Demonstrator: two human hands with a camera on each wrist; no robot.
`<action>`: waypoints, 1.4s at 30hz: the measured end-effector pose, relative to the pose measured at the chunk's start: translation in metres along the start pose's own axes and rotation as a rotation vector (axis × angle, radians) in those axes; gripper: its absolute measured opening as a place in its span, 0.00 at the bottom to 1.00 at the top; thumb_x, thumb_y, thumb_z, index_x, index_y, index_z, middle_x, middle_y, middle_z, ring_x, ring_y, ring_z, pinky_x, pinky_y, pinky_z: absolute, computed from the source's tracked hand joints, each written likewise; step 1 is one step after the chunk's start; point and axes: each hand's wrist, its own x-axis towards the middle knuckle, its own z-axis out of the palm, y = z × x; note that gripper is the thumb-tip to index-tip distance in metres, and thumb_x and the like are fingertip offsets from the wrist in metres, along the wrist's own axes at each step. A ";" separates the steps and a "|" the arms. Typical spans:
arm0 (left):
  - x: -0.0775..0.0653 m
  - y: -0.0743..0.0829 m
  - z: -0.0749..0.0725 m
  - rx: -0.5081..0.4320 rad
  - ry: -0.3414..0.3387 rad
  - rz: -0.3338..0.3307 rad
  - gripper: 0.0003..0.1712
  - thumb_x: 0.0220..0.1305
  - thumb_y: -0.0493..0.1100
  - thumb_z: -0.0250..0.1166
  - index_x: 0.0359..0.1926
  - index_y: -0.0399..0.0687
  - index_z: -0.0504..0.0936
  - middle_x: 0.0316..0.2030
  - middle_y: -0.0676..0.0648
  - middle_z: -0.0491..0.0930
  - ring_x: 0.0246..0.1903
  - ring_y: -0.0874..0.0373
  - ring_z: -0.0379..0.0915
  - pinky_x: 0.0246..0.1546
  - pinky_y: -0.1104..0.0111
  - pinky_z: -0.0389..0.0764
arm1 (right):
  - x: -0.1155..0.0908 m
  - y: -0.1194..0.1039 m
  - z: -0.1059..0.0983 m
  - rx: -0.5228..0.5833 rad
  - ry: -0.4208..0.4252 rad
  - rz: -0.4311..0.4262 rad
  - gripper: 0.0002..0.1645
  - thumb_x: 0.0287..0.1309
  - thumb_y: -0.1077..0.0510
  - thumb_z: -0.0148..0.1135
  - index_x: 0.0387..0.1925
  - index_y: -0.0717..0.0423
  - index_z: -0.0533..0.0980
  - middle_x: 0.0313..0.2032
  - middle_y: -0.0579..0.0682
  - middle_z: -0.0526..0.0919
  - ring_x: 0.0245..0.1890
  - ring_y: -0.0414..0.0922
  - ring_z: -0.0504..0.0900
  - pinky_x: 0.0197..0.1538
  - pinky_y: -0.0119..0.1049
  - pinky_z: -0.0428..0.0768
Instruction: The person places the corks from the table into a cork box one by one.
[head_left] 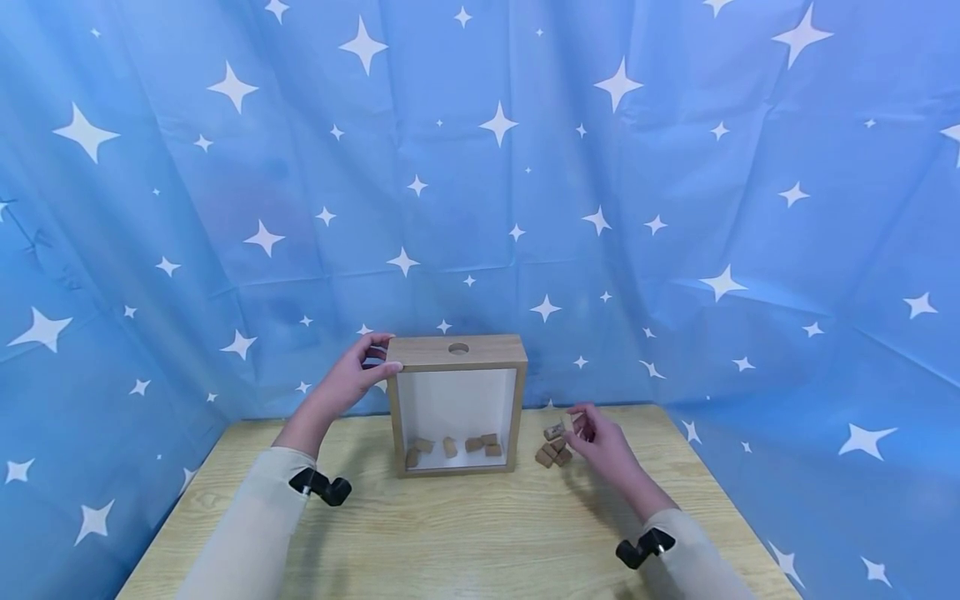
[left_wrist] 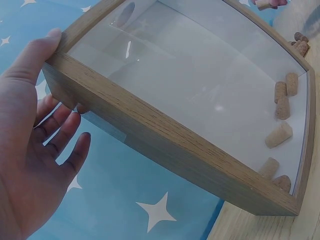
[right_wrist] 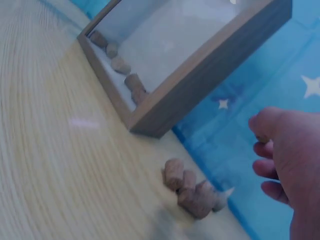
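Observation:
A wooden box frame (head_left: pixel 495 344) with a clear front and a round hole (head_left: pixel 458 348) in its top stands upright on the table. Several corks (head_left: pixel 450 447) lie along its bottom inside, also visible in the left wrist view. My left hand (head_left: pixel 358 367) holds the box's upper left corner, thumb at the front edge and fingers around the side and back. To the right of the box, my right hand (head_left: pixel 603 446) pinches a cork (left_wrist: pixel 265 4) between thumb and fingertips. It hovers by a small pile of loose corks (right_wrist: pixel 197 197); in the right wrist view the hand mostly hides the pinched cork.
The light wood table (head_left: pixel 480 533) stretches in front of the box. Behind and at both sides hangs a blue curtain (head_left: pixel 450 208) with white stars, close to the table's back edge. Each sleeve carries a black wrist mount (head_left: pixel 321 486).

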 end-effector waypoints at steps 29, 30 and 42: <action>0.001 -0.002 0.000 0.009 -0.009 0.004 0.44 0.77 0.59 0.73 0.82 0.48 0.66 0.71 0.36 0.69 0.71 0.35 0.67 0.67 0.44 0.77 | 0.029 -0.084 -0.037 0.011 0.049 -0.215 0.24 0.72 0.62 0.75 0.66 0.56 0.81 0.38 0.47 0.84 0.32 0.43 0.80 0.35 0.38 0.81; 0.001 -0.002 0.000 0.007 -0.011 0.006 0.44 0.77 0.58 0.72 0.82 0.48 0.65 0.71 0.36 0.69 0.71 0.34 0.67 0.67 0.44 0.76 | 0.031 -0.086 -0.039 0.012 0.057 -0.225 0.24 0.72 0.63 0.75 0.66 0.56 0.82 0.38 0.47 0.84 0.32 0.43 0.80 0.34 0.39 0.81; 0.000 -0.002 0.000 0.009 -0.011 0.016 0.44 0.78 0.57 0.72 0.83 0.45 0.65 0.71 0.34 0.69 0.70 0.35 0.68 0.67 0.44 0.76 | 0.042 -0.103 -0.051 -0.007 0.121 -0.328 0.23 0.74 0.63 0.73 0.67 0.56 0.84 0.39 0.47 0.85 0.32 0.42 0.81 0.33 0.36 0.80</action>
